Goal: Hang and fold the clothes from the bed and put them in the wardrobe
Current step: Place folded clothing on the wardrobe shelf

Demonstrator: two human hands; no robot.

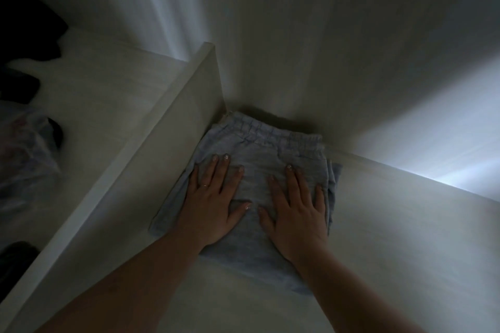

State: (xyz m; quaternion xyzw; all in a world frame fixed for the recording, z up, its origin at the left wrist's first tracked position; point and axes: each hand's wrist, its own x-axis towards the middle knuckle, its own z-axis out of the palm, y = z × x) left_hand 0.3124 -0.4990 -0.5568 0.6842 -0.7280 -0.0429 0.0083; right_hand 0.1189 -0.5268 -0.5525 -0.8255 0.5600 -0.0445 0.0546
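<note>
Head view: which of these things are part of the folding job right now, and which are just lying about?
In the job:
folded light blue shorts on the wardrobe shelf
left hand and right hand, both pressing flat on them

Lying about:
dark clothes beyond the white divider panel
clear plastic bag

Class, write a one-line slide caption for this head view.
Both hands, left and right, press flat on folded grey shorts on a wardrobe shelf.
</note>
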